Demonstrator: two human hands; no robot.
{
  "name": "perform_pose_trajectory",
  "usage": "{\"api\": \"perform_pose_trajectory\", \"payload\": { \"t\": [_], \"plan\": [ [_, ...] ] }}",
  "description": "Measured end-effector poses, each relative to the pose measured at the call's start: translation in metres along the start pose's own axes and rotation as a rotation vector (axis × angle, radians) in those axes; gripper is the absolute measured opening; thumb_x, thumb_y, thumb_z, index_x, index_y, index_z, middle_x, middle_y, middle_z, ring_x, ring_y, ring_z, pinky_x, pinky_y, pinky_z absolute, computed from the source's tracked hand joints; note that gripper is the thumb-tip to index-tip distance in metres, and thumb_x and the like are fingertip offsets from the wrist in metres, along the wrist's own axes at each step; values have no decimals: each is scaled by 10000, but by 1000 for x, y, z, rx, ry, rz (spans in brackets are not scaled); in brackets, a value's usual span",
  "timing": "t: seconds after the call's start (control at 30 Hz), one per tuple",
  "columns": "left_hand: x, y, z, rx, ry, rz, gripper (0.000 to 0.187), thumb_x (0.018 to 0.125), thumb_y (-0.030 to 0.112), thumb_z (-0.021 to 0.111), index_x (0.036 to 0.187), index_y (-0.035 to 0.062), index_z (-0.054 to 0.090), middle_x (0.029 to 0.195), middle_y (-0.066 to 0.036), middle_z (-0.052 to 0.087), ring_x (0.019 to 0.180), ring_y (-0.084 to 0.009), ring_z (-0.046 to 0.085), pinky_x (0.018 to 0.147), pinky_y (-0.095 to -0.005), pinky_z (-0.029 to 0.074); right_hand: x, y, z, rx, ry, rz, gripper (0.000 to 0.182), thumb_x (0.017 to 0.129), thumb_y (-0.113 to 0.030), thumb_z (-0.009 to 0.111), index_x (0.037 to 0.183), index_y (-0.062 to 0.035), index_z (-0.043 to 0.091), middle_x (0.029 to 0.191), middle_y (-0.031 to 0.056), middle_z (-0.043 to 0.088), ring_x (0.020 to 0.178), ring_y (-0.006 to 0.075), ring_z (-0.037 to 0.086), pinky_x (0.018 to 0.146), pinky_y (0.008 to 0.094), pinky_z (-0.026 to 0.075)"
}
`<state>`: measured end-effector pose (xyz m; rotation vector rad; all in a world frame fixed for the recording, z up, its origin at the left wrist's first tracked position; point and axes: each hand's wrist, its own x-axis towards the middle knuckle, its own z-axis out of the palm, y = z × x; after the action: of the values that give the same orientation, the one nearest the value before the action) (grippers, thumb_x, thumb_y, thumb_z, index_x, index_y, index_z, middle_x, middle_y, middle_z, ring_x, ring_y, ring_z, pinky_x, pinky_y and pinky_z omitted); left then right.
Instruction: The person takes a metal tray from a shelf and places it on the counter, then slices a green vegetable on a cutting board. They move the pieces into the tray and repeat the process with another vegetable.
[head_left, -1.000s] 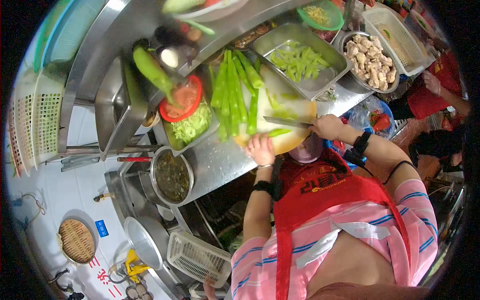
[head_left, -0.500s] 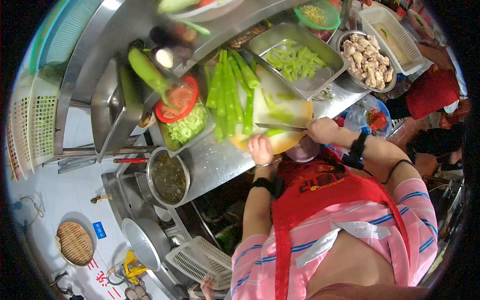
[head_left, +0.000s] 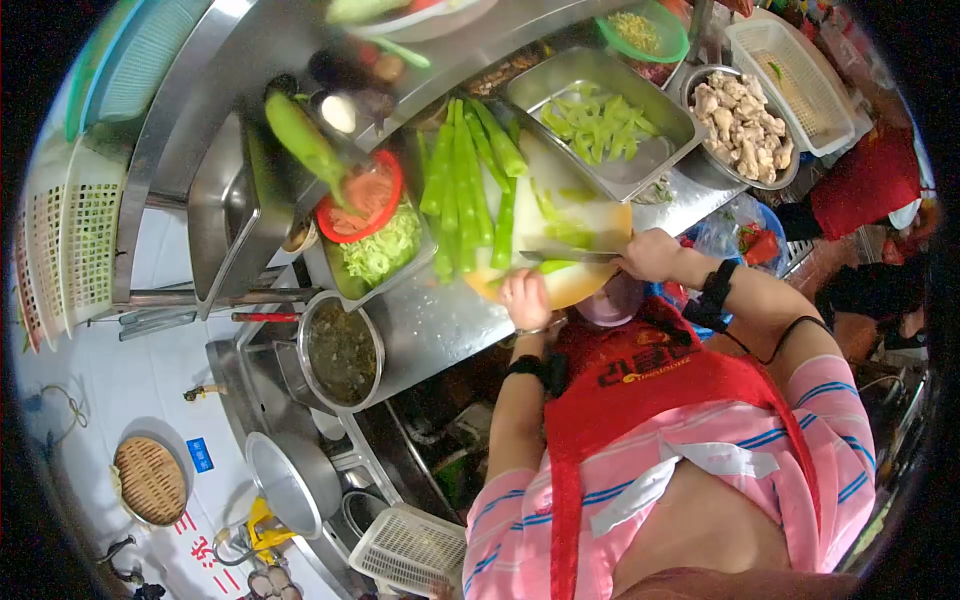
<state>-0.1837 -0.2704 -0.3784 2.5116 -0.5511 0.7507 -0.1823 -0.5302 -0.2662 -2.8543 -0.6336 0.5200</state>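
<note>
My right hand [head_left: 652, 256] is closed around the handle of a kitchen knife [head_left: 568, 256], its blade lying across a round, yellow-edged cutting board [head_left: 585, 288]. A piece of green stalk [head_left: 550, 267] shows under the blade. My left hand [head_left: 525, 300] presses curled fingers onto the near edge of the board beside that piece; its fingertips hide whatever they grip. Long green stalks [head_left: 463, 190] lie in a row on the board's left side. Thin green slices [head_left: 562, 228] are scattered beyond the knife. More slices fill part of a steel tray [head_left: 640, 182] at the board's far edge.
Left of the board, a tray of shredded greens [head_left: 385, 250] holds a red basket [head_left: 325, 225]. A bowl of chicken pieces [head_left: 740, 125] stands back right. A steel pot [head_left: 342, 350] sits lower left. A white basket [head_left: 410, 548] is below; another person's red clothing [head_left: 868, 190] shows right.
Both hands and the knife keep nearly the same place on the board. The view has shifted slightly. At the bottom, the white basket near another person's hand has moved down.
</note>
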Motion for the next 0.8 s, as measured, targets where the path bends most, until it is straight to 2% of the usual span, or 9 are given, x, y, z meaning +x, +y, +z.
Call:
{"api": "perform_pose_trajectory", "payload": {
  "t": [0.13,0.2,0.23,0.33,0.4,0.5,0.6,0.73,0.8],
  "plan": [
    [1,1,2,-1,12,-7,176,721,77,569,895,58,557,1019,-97,514,980,-313,453,873,-427,337,-4,-2,0,43,119,6,366,836,-360,488,765,-11,575,609,178,580,580,347,590,542,441,474],
    [-3,1,3,11,9,-8,176,721,77,568,897,61,560,1023,-94,515,981,-311,455,871,-423,341,3,-4,8,3,-76,15,343,842,-355,463,924,-42,578,722,168,622,696,340,615,624,440,486],
    [-3,1,2,8,4,-7,179,722,82,571,899,64,562,1024,-92,516,980,-310,456,869,-421,342,4,-3,9,2,-71,16,343,842,-355,463,924,-42,578,722,168,622,696,340,615,624,440,486],
    [-1,-3,4,12,-4,-9,184,721,91,576,903,66,566,1023,-88,518,981,-311,458,867,-418,345,5,-3,5,31,-56,45,337,839,-347,469,908,-36,578,717,172,619,696,342,614,623,442,486],
    [0,-1,3,2,-8,-23,191,718,100,581,905,67,568,1019,-87,519,988,-316,457,868,-425,348,-3,1,-7,36,75,1,343,822,-356,507,790,-22,576,624,182,585,584,351,593,536,445,474],
    [3,3,0,52,22,6,147,747,93,608,887,84,565,964,-73,523,918,-286,468,823,-405,355,1,7,17,23,88,-37,347,819,-363,509,795,-23,578,619,182,583,571,353,590,534,445,476],
    [0,-2,3,4,-15,-12,195,721,106,578,910,61,562,1028,-97,520,990,-321,456,864,-448,347,8,2,23,54,109,-18,343,816,-361,517,814,-24,578,598,181,577,554,350,588,524,445,477],
    [-2,-2,5,-7,-4,-49,185,730,104,566,907,53,558,1046,-107,522,981,-328,460,860,-439,357,1,-1,2,-4,22,12,334,812,-355,522,792,-27,583,579,169,574,546,343,588,508,445,476],
    [-4,-3,6,-7,-10,-59,183,732,100,558,909,51,558,1048,-111,522,980,-331,461,863,-440,356,-4,-3,4,18,212,-37,340,811,-357,521,747,-30,588,562,160,566,540,337,587,493,443,471]
  ]
}}
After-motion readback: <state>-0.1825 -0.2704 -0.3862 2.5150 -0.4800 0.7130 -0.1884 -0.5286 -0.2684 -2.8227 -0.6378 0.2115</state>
